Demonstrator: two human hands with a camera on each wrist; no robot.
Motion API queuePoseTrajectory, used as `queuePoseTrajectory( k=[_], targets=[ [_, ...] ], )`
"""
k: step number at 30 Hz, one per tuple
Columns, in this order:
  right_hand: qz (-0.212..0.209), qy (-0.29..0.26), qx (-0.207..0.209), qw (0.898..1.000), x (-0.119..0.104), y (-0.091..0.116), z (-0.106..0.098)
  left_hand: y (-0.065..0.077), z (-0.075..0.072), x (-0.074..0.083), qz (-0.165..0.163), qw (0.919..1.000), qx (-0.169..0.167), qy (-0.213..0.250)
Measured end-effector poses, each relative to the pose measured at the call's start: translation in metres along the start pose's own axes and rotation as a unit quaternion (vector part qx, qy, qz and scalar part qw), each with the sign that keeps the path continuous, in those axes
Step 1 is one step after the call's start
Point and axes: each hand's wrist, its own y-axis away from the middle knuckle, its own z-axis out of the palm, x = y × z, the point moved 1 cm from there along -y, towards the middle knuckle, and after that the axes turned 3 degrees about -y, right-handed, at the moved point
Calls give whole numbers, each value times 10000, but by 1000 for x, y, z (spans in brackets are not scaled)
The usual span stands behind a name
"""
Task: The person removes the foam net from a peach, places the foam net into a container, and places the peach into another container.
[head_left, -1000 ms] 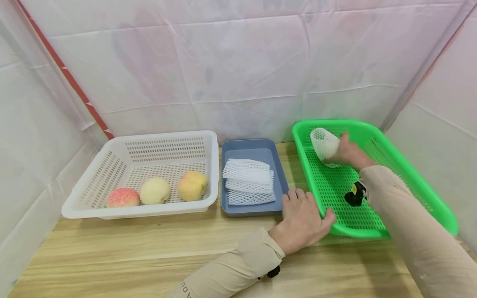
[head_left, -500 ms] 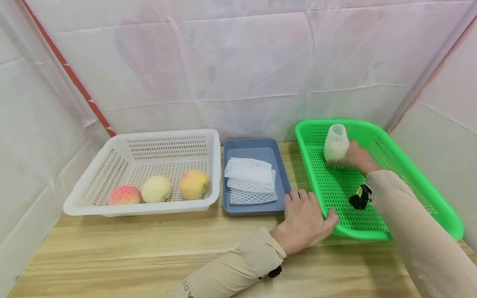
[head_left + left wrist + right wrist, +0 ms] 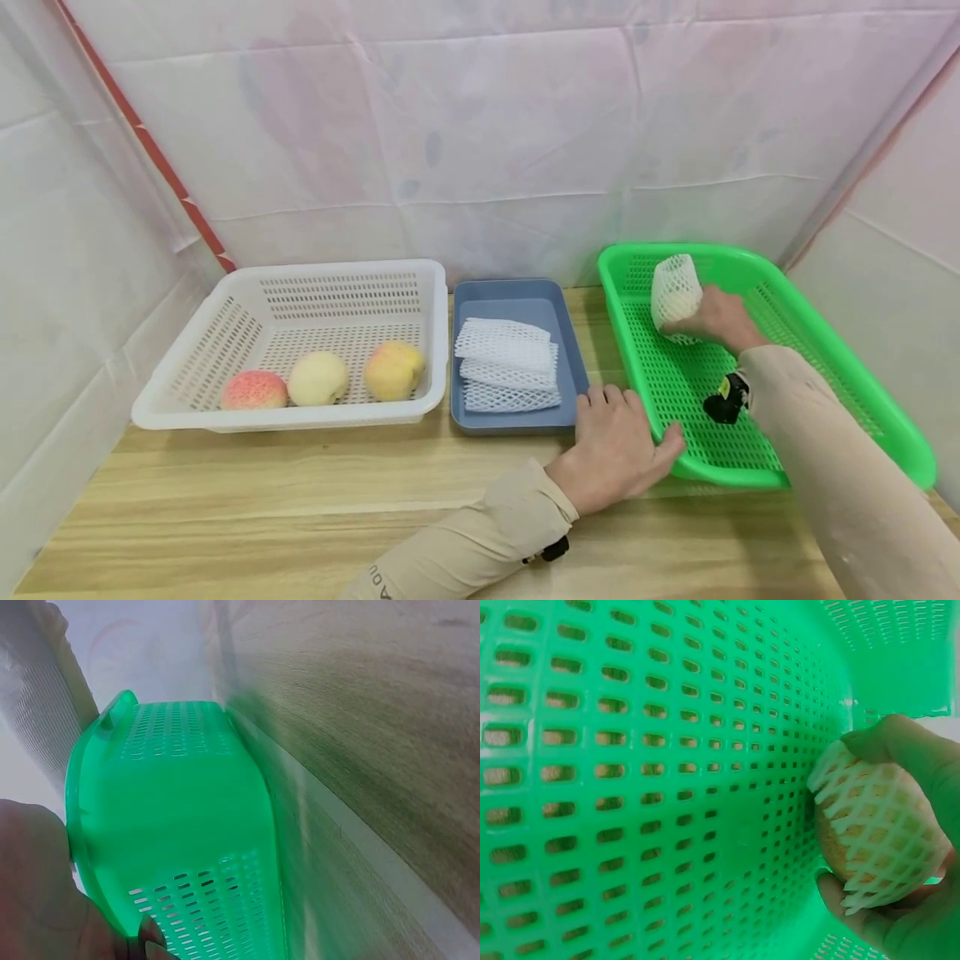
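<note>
My right hand [image 3: 712,321] reaches into the green basket [image 3: 832,333] and grips a round fruit [image 3: 836,844] in a white foam net sleeve [image 3: 673,287]. In the right wrist view the thumb and fingers clasp the netting from opposite sides, and the fruit's yellowish-brown end shows at the sleeve's opening. The sleeve's loose end stands up toward the far wall. My left hand [image 3: 611,450] holds the basket's near left corner, its thumb over the rim and its other fingers on the outside, near the blue-grey tray [image 3: 525,292]. In the left wrist view a fingertip lies against the green wall.
Several white foam net sleeves [image 3: 510,367] lie flat in the tray. Left of it stands a white basket [image 3: 337,287] with a pink fruit [image 3: 255,390], a pale yellow fruit [image 3: 318,379] and a yellow-red fruit [image 3: 393,371]. Sheeted walls enclose the wooden table [image 3: 300,500].
My right hand has moved slightly right with the netted fruit and turned it, so the sleeve's loose end, earlier leaning left, now stands more upright. My left hand stays at the basket's corner.
</note>
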Motion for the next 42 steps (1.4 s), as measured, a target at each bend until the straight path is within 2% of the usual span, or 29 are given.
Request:
queuePoseTrajectory(
  k=[3,7,11,14,17,21,24,26,30,33,35,37,39,42],
  targets=[
    [86,60,-182,9998,1,2,-2,0,0,1,25,10000,-27,27],
    [24,114,-151,9998,0,5,-3,0,-1,2,49,9998,-139,134],
    [-454,266,58,9986,-8,7,-7,2,-4,-1,163,9983,-369,429],
    [-787,395,147,9960,-25,10,-15,5,-10,-11,273,9962,-431,704],
    [-883,438,181,9950,-49,20,-24,10,-21,-30,335,9944,-300,953],
    [-909,343,386,9945,-85,44,-33,24,-38,-68,313,9907,-19,1326],
    [-1184,250,600,9908,-115,69,-36,40,-49,-100,224,9875,381,1512],
    [-1440,319,704,9866,-137,90,-34,52,-53,-121,275,9847,807,1517],
    [-2040,742,882,9722,-175,137,-12,79,-53,-153,478,9744,1709,1380],
    [-2636,1260,1210,9487,-192,171,20,99,-48,-169,536,9683,2122,1202],
    [-2913,1672,1365,9320,-196,188,46,112,-44,-176,536,9672,2197,1160],
    [-3040,2035,1397,9201,-198,199,70,123,-41,-180,524,9695,2126,1100],
    [-3047,2395,1310,9125,-198,206,90,131,-37,-182,515,9730,1979,1073],
    [-3012,2705,1110,9076,-196,212,113,138,-32,-182,434,9782,1727,1067]
  ],
)
